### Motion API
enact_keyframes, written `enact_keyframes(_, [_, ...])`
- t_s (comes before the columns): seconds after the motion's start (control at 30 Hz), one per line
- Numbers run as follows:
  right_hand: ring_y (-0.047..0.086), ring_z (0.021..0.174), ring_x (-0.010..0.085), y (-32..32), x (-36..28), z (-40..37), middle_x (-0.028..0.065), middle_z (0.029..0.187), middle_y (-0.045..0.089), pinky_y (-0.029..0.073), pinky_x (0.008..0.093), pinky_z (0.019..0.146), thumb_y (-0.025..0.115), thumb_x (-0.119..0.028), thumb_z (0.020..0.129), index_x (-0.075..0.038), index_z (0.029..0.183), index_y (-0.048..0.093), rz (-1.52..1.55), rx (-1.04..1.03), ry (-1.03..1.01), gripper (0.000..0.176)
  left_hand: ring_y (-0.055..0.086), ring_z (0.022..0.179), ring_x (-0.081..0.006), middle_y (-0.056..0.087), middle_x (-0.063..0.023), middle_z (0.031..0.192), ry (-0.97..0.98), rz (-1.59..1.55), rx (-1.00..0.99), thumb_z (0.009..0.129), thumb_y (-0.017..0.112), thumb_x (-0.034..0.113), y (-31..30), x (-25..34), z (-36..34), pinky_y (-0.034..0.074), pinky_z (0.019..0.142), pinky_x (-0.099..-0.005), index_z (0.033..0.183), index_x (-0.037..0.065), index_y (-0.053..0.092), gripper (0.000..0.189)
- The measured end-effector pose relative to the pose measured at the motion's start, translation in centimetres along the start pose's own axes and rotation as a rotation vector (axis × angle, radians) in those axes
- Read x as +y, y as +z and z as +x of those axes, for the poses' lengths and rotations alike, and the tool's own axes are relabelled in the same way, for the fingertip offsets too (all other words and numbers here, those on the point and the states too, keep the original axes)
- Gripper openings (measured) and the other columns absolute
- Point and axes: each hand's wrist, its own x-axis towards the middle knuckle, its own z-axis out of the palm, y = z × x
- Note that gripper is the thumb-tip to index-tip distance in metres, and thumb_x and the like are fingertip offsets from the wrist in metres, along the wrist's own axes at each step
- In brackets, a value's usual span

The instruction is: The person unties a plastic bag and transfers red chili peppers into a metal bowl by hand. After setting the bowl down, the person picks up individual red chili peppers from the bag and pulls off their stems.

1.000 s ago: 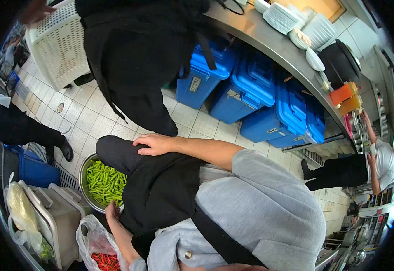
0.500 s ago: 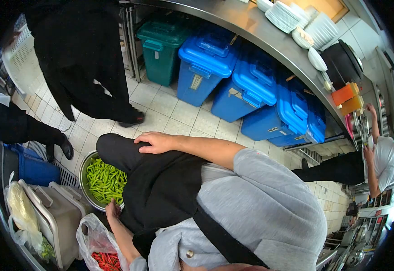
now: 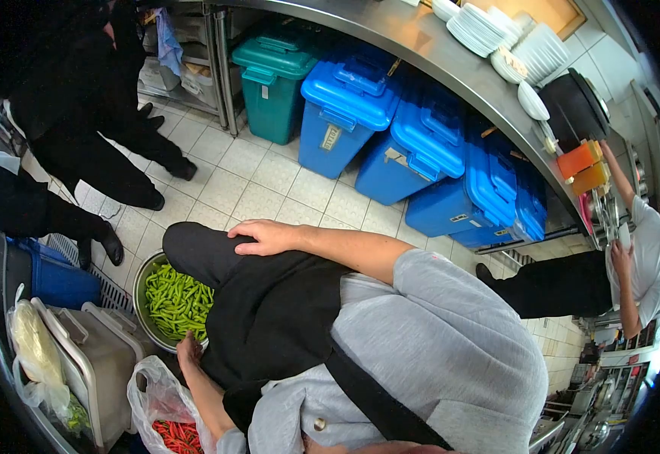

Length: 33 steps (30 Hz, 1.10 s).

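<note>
Green chili peppers (image 3: 175,297) fill a round metal bowl (image 3: 140,309) beside my knees. My left hand (image 3: 189,349) is at the bowl's near rim, its fingers curled and touching the edge of the peppers. Whatever those fingers hold is too small or hidden to make out. Palm down on my dark-clothed knee, my right hand (image 3: 268,236) lies with its fingers stretched out and nothing in it. Red chili peppers (image 3: 177,436) sit in a clear plastic bag (image 3: 153,386) close to my left forearm.
A green lidded bin (image 3: 269,98) and several blue lidded bins (image 3: 345,113) stand under a steel counter (image 3: 421,57) with stacked white dishes (image 3: 477,30). Grey containers (image 3: 99,378) stand left of the bag. People in dark clothing (image 3: 80,113) stand at upper left; another person (image 3: 640,242) works at right.
My hands stay in place. At upper left, a dark-clothed person has shifted left, uncovering more legs and a shelf behind. The person at right has moved slightly, one arm still raised toward the counter.
</note>
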Motion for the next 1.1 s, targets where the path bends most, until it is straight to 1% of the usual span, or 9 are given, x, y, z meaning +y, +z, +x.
enact_keyframes(0.23, [0.065, 0.111, 0.0368, -2.8, -0.4, -2.3, 0.0199, 0.116, 0.068, 0.051, 0.0438, 0.097, 0.058, -0.024, 0.099, -0.002, 0.123, 0.063, -0.042, -0.042, 0.039, 0.033, 0.041, 0.042, -0.0135, 0.046, 0.0001, 0.059, -0.048, 0.098, -0.079, 0.101, 0.060, 0.036, -0.7, 0.1, 1.6, 0.027, 0.041, -0.0300, 0.085, 0.008, 0.055, 0.033])
enact_keyframes(0.27, [0.066, 0.109, 0.0364, -3.3, -0.6, -2.9, 0.0197, 0.114, 0.069, 0.052, 0.0438, 0.096, 0.057, -0.022, 0.100, -0.002, 0.122, 0.065, -0.059, -0.042, 0.069, 0.031, 0.041, 0.043, -0.0139, 0.048, -0.0009, 0.060, -0.086, 0.107, -0.114, 0.101, 0.060, 0.036, -0.9, 0.0, 2.4, 0.028, 0.041, -0.0301, 0.089, 0.007, 0.056, 0.032])
enact_keyframes(0.33, [0.068, 0.107, 0.0341, -4.2, -0.4, -4.2, 0.0187, 0.114, 0.070, 0.054, 0.0419, 0.094, 0.057, -0.016, 0.099, -0.002, 0.118, 0.067, -0.044, 0.064, 0.077, 0.026, 0.042, 0.043, -0.0143, 0.050, -0.0019, 0.062, -0.128, 0.111, -0.140, 0.100, 0.061, 0.035, -1.2, -0.5, 3.1, 0.028, 0.041, -0.0303, 0.093, 0.005, 0.058, 0.031])
enact_keyframes(0.43, [0.070, 0.102, 0.0292, -5.7, 0.6, -6.5, 0.0171, 0.111, 0.072, 0.055, 0.0385, 0.091, 0.058, -0.015, 0.099, -0.001, 0.117, 0.068, 0.001, 0.217, 0.176, 0.025, 0.046, 0.045, -0.0159, 0.056, -0.0061, 0.070, -0.165, 0.251, -0.107, 0.099, 0.063, 0.036, -1.0, 0.4, 2.9, 0.031, 0.041, -0.0306, 0.108, 0.003, 0.060, 0.035])
enact_keyframes(0.53, [0.071, 0.092, 0.0193, -7.0, 2.9, -8.9, 0.0117, 0.106, 0.073, 0.057, 0.0336, 0.084, 0.058, -0.015, 0.101, 0.000, 0.118, 0.067, 0.164, 0.375, 0.322, 0.025, 0.044, 0.044, -0.0144, 0.053, -0.0027, 0.064, -0.176, 0.106, -0.151, 0.099, 0.062, 0.036, -1.4, -0.6, 4.4, 0.029, 0.040, -0.0295, 0.111, 0.002, 0.059, 0.036])
enact_keyframes(0.57, [0.071, 0.092, 0.0193, -7.5, 3.2, -9.4, 0.0117, 0.106, 0.073, 0.057, 0.0336, 0.084, 0.058, -0.015, 0.101, 0.000, 0.118, 0.067, 0.167, 0.369, 0.319, 0.025, 0.044, 0.044, -0.0144, 0.053, -0.0027, 0.064, -0.177, 0.103, -0.145, 0.099, 0.062, 0.036, -1.5, -0.5, 4.2, 0.029, 0.040, -0.0295, 0.111, 0.002, 0.059, 0.036])
enact_keyframes(0.63, [0.069, 0.088, 0.0143, -8.3, 3.9, -10.5, 0.0083, 0.103, 0.072, 0.057, 0.0305, 0.079, 0.058, -0.016, 0.102, 0.001, 0.119, 0.067, 0.334, 0.573, 0.376, 0.026, 0.044, 0.044, -0.0137, 0.051, -0.0014, 0.062, -0.152, 0.122, -0.178, 0.099, 0.062, 0.035, -1.4, -0.3, 3.6, 0.028, 0.040, -0.0287, 0.112, 0.002, 0.058, 0.036])
enact_keyframes(0.73, [0.069, 0.087, 0.0139, -9.6, 4.4, -11.3, 0.0081, 0.103, 0.072, 0.057, 0.0295, 0.077, 0.058, -0.018, 0.103, 0.000, 0.120, 0.066, 0.360, 0.650, 0.461, 0.026, 0.044, 0.045, -0.0137, 0.051, -0.0021, 0.062, -0.151, 0.190, -0.127, 0.099, 0.062, 0.034, -1.0, 0.1, 3.1, 0.028, 0.040, -0.0284, 0.112, 0.002, 0.058, 0.035])
enact_keyframes(1.1, [0.069, 0.087, 0.0154, -9.8, 4.6, -11.3, 0.0079, 0.107, 0.070, 0.057, 0.0298, 0.073, 0.062, -0.019, 0.101, -0.001, 0.126, 0.062, 0.465, 0.603, 0.477, 0.031, 0.049, 0.051, -0.0142, 0.058, -0.0047, 0.073, -0.070, 0.240, -0.108, 0.098, 0.064, 0.034, -0.8, -0.1, 3.6, 0.032, 0.042, -0.0305, 0.113, 0.002, 0.061, 0.035])
